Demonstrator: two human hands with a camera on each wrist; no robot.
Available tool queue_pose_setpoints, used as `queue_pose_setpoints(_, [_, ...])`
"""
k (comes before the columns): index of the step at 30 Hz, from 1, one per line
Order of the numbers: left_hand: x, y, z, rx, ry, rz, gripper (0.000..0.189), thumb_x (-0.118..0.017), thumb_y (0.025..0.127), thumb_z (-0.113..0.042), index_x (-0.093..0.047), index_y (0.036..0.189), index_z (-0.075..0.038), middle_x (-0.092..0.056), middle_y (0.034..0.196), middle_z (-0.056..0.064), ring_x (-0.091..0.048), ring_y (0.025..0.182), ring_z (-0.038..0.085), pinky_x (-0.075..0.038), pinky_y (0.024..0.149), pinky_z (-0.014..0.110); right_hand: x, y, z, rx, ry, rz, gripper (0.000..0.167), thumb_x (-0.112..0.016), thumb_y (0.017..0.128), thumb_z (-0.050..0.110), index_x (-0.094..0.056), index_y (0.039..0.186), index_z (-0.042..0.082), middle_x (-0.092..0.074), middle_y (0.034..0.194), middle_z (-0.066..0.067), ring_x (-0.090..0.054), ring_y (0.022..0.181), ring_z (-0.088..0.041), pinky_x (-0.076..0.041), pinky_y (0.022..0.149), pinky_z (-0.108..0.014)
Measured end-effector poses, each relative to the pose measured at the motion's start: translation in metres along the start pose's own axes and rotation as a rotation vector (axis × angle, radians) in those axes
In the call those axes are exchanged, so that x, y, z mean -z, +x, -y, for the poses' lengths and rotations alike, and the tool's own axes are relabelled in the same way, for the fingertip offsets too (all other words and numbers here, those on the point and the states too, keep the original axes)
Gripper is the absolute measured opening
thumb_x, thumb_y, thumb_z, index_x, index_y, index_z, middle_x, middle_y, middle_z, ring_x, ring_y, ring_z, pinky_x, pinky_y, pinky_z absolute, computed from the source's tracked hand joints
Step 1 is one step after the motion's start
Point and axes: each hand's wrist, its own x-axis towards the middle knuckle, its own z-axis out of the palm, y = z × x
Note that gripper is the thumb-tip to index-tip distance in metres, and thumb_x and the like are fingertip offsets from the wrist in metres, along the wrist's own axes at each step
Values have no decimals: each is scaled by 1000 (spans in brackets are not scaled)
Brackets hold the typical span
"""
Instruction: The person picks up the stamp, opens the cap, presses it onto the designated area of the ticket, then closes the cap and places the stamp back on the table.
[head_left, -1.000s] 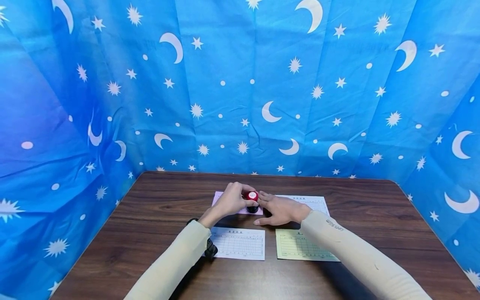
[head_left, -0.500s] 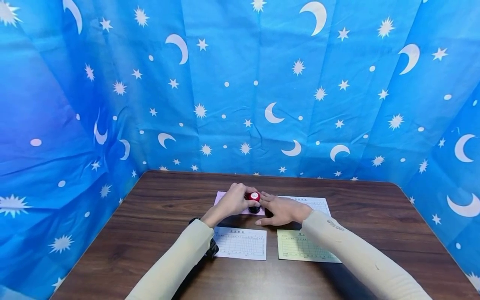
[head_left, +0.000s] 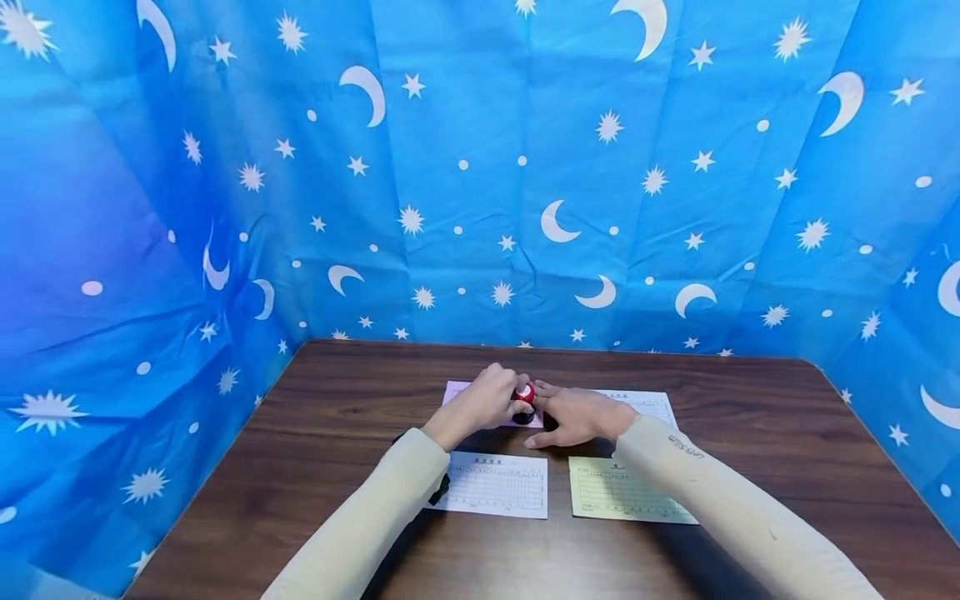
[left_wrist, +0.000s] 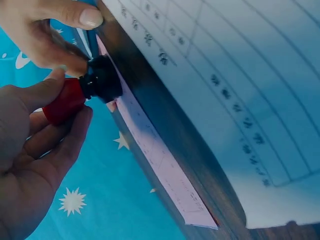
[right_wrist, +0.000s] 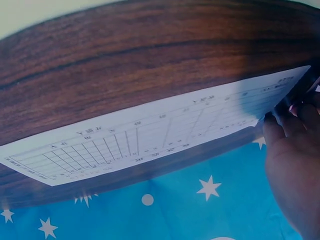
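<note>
My left hand point(head_left: 489, 402) grips a self-inking stamp point(head_left: 524, 393) with a red handle and black base. In the left wrist view, thumb and fingers wrap the red handle point(left_wrist: 67, 102), while the black base point(left_wrist: 106, 80) stands against the pink form point(left_wrist: 165, 162). This pink form lies at the back middle of the table, partly hidden under both hands. Just right of the stamp, my right hand point(head_left: 583, 415) lies palm down with fingers fairly straight and thumb spread, fingertips beside the stamp at the pink form's right end.
A white form point(head_left: 651, 406) lies behind the right hand. Nearer are another white form point(head_left: 498, 487) at left and a yellow form point(head_left: 626, 493) at right, partly under the right sleeve. A blue star-patterned curtain point(head_left: 450, 200) rises behind the brown table point(head_left: 360, 392).
The left hand has rolled slightly over the stamp, so less of its white top shows. The right hand keeps its place beside it. The head view has shifted a little left.
</note>
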Motion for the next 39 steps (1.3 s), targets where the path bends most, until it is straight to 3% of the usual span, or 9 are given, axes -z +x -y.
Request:
queue_pose_setpoints(5, [1,2,-2,43,-5,34,27,-77,97,-34,-76,95,-8,-73,89,7,-54,79,17,-52,70,27,-1,2,-3,16,5,-3,95,-56,94,76,-37,164,14,-26,175,-9,-34,160,-29,-33,128,-49])
queue_pose_setpoints(16, [5,10,-2,10,-1,32,28,-77,97,-34,-78,105,-7,-76,96,8,-58,82,18,-56,73,27,4,0,-8,-2,-3,-18,93,-57,94,76,-40,163,16,-28,174,-8,-36,159,-29,-34,128,-50])
queue_pose_setpoints(24, [-1,4,2,-1,-27,16,28,-77,97,-32,-76,110,-6,-77,98,9,-60,82,17,-57,74,28,5,1,-2,2,-7,-11,93,-59,94,75,-43,161,13,-30,173,-11,-37,158,-31,-34,128,-51])
queue_pose_setpoints(31, [-2,-4,0,3,-92,-5,39,-74,100,-27,-71,128,-1,-77,113,15,-70,95,22,-63,89,34,4,1,-2,1,-7,-11,92,-59,93,75,-42,161,15,-30,173,-10,-39,157,-31,-35,127,-50])
queue_pose_setpoints(34, [3,-8,3,5,-167,-47,42,-75,99,-26,-70,132,-1,-77,116,14,-71,97,20,-62,90,36,2,1,-4,-1,-4,-4,93,-59,94,75,-38,163,16,-28,174,-8,-36,159,-31,-34,128,-51])
queue_pose_setpoints(39, [23,-18,16,14,-224,-174,40,-80,95,-24,-73,127,-2,-78,104,10,-66,85,15,-58,76,30,3,0,-3,7,-7,12,95,-58,94,75,-30,166,20,-22,177,-4,-26,163,-27,-30,129,-52])
